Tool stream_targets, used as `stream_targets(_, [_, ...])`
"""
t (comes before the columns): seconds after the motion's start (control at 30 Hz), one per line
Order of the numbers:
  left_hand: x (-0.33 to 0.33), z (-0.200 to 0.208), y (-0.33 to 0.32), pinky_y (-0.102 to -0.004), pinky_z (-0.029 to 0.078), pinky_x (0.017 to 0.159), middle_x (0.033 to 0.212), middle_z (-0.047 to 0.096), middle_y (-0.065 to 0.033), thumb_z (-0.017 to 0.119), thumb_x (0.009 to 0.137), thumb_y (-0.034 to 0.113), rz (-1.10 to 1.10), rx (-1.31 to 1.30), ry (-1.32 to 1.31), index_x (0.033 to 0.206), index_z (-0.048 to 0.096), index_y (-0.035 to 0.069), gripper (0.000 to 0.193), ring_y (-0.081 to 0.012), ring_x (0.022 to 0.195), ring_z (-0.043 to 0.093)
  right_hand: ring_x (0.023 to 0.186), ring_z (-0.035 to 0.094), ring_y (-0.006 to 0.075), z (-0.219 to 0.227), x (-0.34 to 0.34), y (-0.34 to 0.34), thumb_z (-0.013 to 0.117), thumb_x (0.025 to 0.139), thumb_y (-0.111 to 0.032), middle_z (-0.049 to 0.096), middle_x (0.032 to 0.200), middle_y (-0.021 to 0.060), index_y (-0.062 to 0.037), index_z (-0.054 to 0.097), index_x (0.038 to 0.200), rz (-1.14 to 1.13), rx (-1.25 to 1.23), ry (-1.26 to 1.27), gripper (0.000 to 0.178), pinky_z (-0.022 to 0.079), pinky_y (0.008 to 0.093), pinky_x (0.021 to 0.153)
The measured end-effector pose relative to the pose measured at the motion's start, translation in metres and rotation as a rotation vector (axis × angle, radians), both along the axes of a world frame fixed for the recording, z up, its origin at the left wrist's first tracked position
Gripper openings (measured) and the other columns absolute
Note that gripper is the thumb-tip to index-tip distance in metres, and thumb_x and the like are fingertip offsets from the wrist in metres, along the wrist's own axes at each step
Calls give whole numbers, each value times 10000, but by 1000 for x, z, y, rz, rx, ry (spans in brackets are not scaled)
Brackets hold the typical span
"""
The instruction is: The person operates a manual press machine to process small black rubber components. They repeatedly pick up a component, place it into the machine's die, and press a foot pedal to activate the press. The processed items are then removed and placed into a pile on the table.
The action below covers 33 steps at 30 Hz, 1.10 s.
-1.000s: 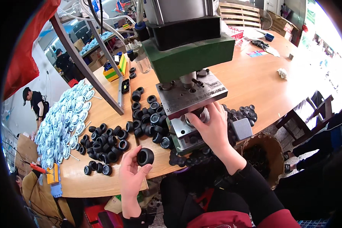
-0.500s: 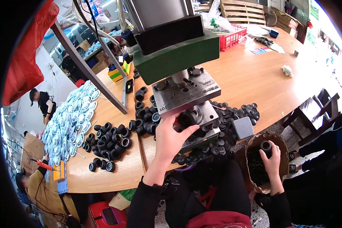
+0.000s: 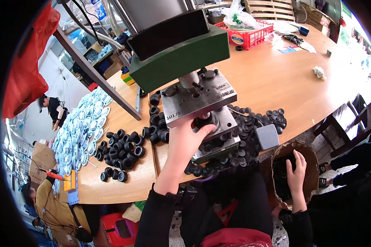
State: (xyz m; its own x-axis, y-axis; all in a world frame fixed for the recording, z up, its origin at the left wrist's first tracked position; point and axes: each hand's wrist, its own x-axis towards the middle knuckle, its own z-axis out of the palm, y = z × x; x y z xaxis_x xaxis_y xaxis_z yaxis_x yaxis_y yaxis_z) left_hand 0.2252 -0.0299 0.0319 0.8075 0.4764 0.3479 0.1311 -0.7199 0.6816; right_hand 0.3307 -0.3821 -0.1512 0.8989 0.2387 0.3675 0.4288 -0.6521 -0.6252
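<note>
My left hand (image 3: 187, 142) reaches between the two plates of a metal press die. Its thumb and fingers close around a small black rubber tyre (image 3: 207, 119) at the lower die block (image 3: 226, 119). The die's upper plate (image 3: 200, 96) hangs just above and hides some of the fingertips. Over a cardboard box (image 3: 277, 153) at the lower right, my right hand (image 3: 297, 175) has its thumb and fingers apart, and nothing shows in it. Dark pieces lie inside that box.
Black tyres (image 3: 121, 150) lie in heaps left of the press (image 3: 181, 53). Flat black discs (image 3: 247, 133) surround the die near a grey pedal-like block (image 3: 267, 136). Pale blue parts (image 3: 80, 133) pile up at the far left. A red crate (image 3: 255, 36) stands at the back.
The tyre that was in my right hand is no longer seen there, and its fingers have spread. My left hand has moved its tyre slightly farther in between the die plates. The view has shifted slightly.
</note>
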Motion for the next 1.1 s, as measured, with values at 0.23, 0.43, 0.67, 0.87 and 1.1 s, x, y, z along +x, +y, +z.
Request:
stream_targets(0.23, [7,-11,-7,-345,507,699,870,658,-80,834,760,235,14,53,-86,975,624,13,374,-219,741,622,1213,501,319,32,3,48,647,909,-92,546,1300,160,-13,558,1314,118,124,-44,421,392,398,1046])
stream_targets(0.43, [9,-15,-7,-358,509,732,910,669,-125,830,759,234,57,41,-81,989,633,3,381,-263,777,651,1208,508,317,47,-5,65,652,898,-83,559,1284,161,-17,565,1307,171,174,-61,423,396,392,1040])
stream_targets(0.67, [12,-29,-16,-410,502,813,967,654,-142,809,776,224,175,199,-194,1009,632,8,364,-338,918,636,1201,512,313,39,-21,66,652,898,-80,552,1289,157,-22,567,1303,186,155,6,417,405,382,1022])
stream_targets(0.87, [4,-39,-15,-323,521,690,963,682,-116,832,778,241,103,91,-317,1135,630,-12,482,-204,755,652,1185,525,306,52,-24,64,656,890,-67,556,1281,153,-19,575,1293,177,171,21,414,424,371,992])
stream_targets(1.1, [1,-34,-9,-301,514,604,875,694,-117,845,765,261,110,-3,-162,1174,611,-45,561,-162,605,615,1156,554,308,47,-9,60,651,884,-49,588,1241,154,-15,577,1286,166,156,2,410,437,376,988])
